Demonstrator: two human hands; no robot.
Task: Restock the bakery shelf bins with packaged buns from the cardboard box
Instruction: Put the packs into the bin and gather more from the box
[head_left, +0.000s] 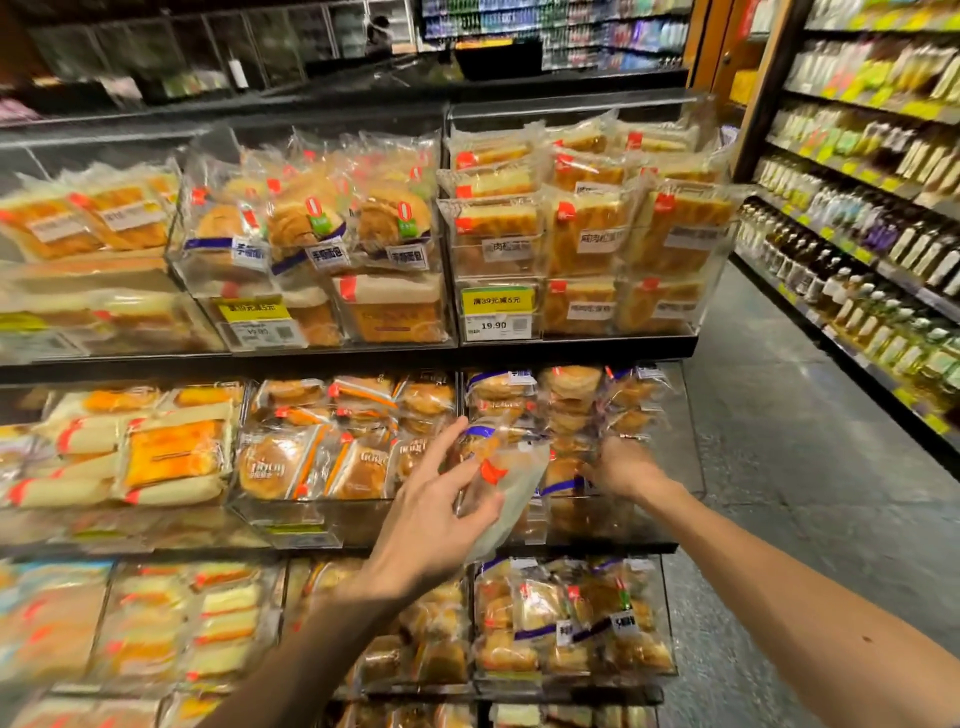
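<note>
My left hand (431, 512) holds a clear packaged bun (506, 480) with a red mark, thumb under it and fingers spread along its left side, in front of the middle shelf's right bin (670, 467). My right hand (615, 467) reaches into that clear bin among stacked bun packs (566, 400) and grips a pack with a blue stripe (563, 486); its fingertips are hidden behind the plastic. The cardboard box is out of view.
Clear bins of wrapped breads fill the upper shelf (571, 234), the middle left (311, 457) and the lower shelf (571, 623). A yellow price tag (497, 312) reads 19.90. An aisle of grey floor (779, 467) runs right, beside shelves of bottles (872, 234).
</note>
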